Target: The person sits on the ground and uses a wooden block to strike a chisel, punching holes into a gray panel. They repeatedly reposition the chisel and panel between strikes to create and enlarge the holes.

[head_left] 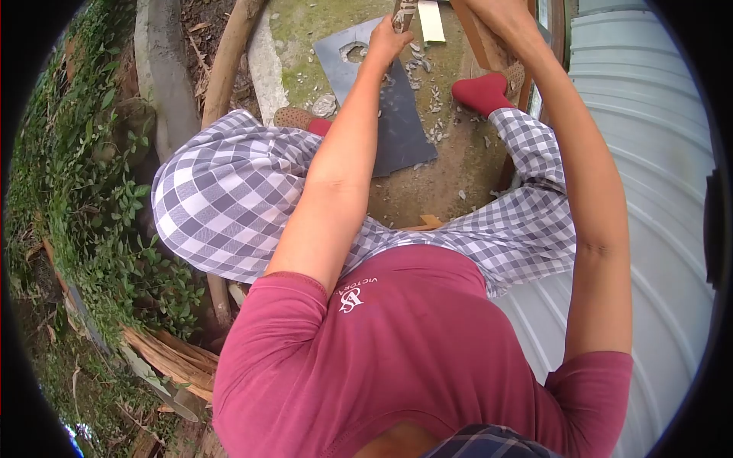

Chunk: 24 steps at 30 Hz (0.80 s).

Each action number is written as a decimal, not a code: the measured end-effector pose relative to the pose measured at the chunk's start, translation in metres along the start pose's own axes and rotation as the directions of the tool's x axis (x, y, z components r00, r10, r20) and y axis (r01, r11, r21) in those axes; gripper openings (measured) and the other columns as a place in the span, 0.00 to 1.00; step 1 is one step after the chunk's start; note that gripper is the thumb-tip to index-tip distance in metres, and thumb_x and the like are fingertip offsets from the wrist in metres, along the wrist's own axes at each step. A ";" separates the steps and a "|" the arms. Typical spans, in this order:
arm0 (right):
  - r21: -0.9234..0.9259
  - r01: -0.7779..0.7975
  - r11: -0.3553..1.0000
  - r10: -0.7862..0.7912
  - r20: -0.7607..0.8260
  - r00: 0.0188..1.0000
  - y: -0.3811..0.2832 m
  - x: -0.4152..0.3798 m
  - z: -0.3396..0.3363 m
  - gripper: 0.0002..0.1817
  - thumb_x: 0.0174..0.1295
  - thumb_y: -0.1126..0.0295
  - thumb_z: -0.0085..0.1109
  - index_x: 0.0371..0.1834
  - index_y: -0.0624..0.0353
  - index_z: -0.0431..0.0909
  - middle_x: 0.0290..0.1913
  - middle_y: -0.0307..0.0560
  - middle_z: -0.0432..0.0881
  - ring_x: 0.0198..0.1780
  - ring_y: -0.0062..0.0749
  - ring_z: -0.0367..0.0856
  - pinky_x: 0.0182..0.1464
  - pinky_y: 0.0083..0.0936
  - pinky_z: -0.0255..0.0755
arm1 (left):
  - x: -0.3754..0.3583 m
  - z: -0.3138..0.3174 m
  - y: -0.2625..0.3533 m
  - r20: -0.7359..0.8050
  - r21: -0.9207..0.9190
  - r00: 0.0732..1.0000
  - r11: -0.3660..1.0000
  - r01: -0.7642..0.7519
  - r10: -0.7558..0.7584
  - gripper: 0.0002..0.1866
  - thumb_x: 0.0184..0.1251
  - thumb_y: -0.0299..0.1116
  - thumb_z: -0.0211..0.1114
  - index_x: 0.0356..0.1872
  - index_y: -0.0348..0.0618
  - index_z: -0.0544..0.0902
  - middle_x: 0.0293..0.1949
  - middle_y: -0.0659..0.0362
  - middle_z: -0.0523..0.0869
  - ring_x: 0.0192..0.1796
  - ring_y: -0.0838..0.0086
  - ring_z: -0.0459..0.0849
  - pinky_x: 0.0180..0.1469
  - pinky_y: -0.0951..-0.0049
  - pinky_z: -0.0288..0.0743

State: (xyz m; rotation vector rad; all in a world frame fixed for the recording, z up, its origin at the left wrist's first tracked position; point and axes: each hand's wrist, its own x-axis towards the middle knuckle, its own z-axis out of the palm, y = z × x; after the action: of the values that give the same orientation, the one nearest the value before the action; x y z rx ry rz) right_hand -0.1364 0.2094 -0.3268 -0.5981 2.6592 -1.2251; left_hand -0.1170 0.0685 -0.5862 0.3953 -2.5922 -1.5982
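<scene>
My left hand is closed around a narrow, grey-smeared tool, whose upper part runs out of view at the top edge. Below that hand lies a dark flat sheet, with a patch of grey, crumbly material near its far left corner. At the top right, my right hand is against a brown wooden board that stands tilted. The fingers of this hand are cut off by the frame edge, so its grip does not show.
Grey crumbs lie scattered on the mossy ground beside the sheet. A pale strip sits near the top. My red-socked foot is close to the board. Logs and leafy plants border the left, corrugated metal the right.
</scene>
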 end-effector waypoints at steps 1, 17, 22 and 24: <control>-0.219 -0.105 0.970 0.128 0.092 0.988 0.017 0.000 0.006 0.45 0.50 0.46 0.57 0.67 0.62 0.58 0.50 0.64 0.77 0.48 0.44 0.79 0.50 0.31 0.71 | -0.001 -0.002 0.002 -0.001 0.003 1.000 1.000 0.001 -0.001 0.22 0.45 0.38 0.68 0.41 0.36 0.77 0.37 0.45 0.85 0.41 0.55 0.84 0.46 0.61 0.75; 0.398 -0.387 0.832 0.380 0.100 0.919 0.074 -0.146 -0.004 0.42 0.57 0.49 0.57 0.72 0.58 0.55 0.63 0.54 0.67 0.61 0.34 0.69 0.60 0.27 0.63 | -0.046 -0.047 0.019 -0.432 -0.407 0.861 0.910 0.078 -0.267 0.28 0.47 0.47 0.75 0.36 0.36 0.70 0.31 0.51 0.80 0.31 0.67 0.80 0.34 0.68 0.74; 0.531 -0.454 0.715 0.454 0.142 0.880 0.075 -0.169 0.012 0.43 0.58 0.49 0.56 0.72 0.60 0.53 0.67 0.54 0.63 0.66 0.36 0.63 0.65 0.26 0.56 | -0.040 -0.037 0.001 -0.551 -0.186 0.825 0.982 0.022 -0.123 0.28 0.48 0.43 0.74 0.42 0.34 0.71 0.32 0.51 0.82 0.35 0.64 0.82 0.40 0.65 0.76; 0.524 -0.462 0.715 0.458 0.148 0.877 0.076 -0.168 0.013 0.43 0.59 0.49 0.56 0.72 0.60 0.52 0.67 0.55 0.62 0.67 0.36 0.62 0.65 0.26 0.56 | -0.044 -0.032 0.007 -0.571 -0.207 0.806 0.977 0.043 -0.157 0.27 0.49 0.41 0.72 0.45 0.34 0.72 0.36 0.49 0.83 0.40 0.60 0.82 0.46 0.63 0.73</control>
State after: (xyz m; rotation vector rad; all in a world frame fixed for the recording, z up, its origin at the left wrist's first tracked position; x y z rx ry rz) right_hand -0.0016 0.3148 -0.3972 0.1530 2.0743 -1.6781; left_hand -0.0696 0.0546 -0.5624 0.8667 -1.9662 -1.4290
